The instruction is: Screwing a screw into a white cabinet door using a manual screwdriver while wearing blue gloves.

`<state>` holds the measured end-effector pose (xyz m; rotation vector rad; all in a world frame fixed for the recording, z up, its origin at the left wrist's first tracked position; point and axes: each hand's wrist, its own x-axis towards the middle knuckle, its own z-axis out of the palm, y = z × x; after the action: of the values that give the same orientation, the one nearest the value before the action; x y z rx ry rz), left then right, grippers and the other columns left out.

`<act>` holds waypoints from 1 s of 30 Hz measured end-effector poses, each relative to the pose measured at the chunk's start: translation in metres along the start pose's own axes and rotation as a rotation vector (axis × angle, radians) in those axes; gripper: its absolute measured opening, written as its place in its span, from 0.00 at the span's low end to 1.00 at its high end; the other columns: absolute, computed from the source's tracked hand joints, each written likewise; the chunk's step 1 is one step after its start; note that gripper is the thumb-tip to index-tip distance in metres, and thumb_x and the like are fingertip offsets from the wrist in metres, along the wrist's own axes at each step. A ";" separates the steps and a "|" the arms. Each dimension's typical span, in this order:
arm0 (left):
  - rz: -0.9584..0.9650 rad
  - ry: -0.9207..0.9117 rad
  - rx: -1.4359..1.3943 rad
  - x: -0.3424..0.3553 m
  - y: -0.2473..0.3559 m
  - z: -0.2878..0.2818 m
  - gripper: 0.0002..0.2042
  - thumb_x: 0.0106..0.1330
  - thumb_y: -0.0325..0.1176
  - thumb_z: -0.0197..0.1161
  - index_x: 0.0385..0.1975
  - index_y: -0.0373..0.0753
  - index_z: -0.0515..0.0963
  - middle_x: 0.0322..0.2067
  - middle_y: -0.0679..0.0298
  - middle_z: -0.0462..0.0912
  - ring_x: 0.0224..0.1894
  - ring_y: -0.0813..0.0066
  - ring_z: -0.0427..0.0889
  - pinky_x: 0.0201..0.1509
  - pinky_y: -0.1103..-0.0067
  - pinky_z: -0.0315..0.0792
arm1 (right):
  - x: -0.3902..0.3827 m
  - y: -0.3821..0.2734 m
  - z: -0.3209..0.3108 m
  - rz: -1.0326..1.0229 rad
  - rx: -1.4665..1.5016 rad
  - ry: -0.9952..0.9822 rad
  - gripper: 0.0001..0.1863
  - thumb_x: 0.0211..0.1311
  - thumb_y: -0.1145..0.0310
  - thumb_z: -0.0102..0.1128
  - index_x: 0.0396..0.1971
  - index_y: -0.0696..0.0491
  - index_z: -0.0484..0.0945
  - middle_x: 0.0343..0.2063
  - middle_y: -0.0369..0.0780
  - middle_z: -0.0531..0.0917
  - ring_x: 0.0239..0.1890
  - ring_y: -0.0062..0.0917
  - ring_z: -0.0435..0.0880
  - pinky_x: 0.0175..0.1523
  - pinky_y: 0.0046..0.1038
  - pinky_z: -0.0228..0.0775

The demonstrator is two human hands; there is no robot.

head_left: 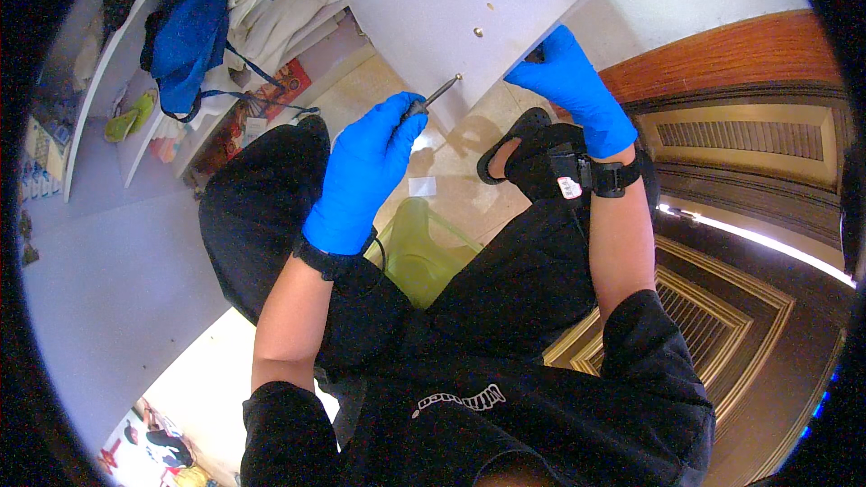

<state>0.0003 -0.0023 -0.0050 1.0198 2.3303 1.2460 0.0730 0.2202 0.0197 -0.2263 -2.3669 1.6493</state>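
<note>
My left hand (pixel 361 167), in a blue glove, is closed around the dark handle of a screwdriver (pixel 442 90). The shaft points up and right, its tip at a small screw (pixel 459 78) near the lower corner of a white panel (pixel 424 0). Above it, a round metal fitting (pixel 478 32) sits in the same panel. My right hand (pixel 573 81), also blue-gloved, is at the panel's right edge with its fingers closed. Something dark shows between those fingers; its kind is hidden.
I sit on a green plastic stool (pixel 419 257), knees apart, on a tiled floor. A small white paper (pixel 422 187) lies before it. Left, shelves (pixel 108 63) hold clothes and a blue bag (pixel 189 41). Right stands a brown door (pixel 722 325) with louvres and gold trim.
</note>
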 end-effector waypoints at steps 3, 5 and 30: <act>0.096 0.075 0.033 0.001 0.001 0.001 0.11 0.57 0.36 0.56 0.36 0.39 0.71 0.30 0.56 0.77 0.30 0.59 0.77 0.30 0.74 0.71 | 0.000 0.003 -0.001 -0.025 -0.039 0.014 0.17 0.43 0.68 0.61 0.36 0.58 0.77 0.29 0.38 0.80 0.33 0.19 0.76 0.43 0.23 0.65; 0.134 0.098 0.116 0.002 0.001 0.000 0.11 0.56 0.35 0.57 0.37 0.40 0.70 0.31 0.58 0.76 0.31 0.61 0.77 0.30 0.74 0.71 | 0.000 0.001 -0.001 -0.023 -0.043 0.011 0.17 0.43 0.68 0.61 0.35 0.58 0.77 0.29 0.38 0.80 0.32 0.19 0.76 0.43 0.23 0.65; 0.245 0.081 0.378 0.006 -0.002 -0.010 0.12 0.54 0.39 0.58 0.33 0.40 0.70 0.32 0.60 0.69 0.25 0.59 0.75 0.23 0.73 0.70 | 0.001 0.006 -0.001 0.001 -0.104 0.011 0.18 0.42 0.62 0.61 0.36 0.54 0.77 0.28 0.36 0.80 0.32 0.19 0.75 0.42 0.24 0.64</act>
<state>-0.0101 -0.0043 -0.0004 1.4359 2.6301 0.9562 0.0727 0.2235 0.0144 -0.2559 -2.4474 1.5227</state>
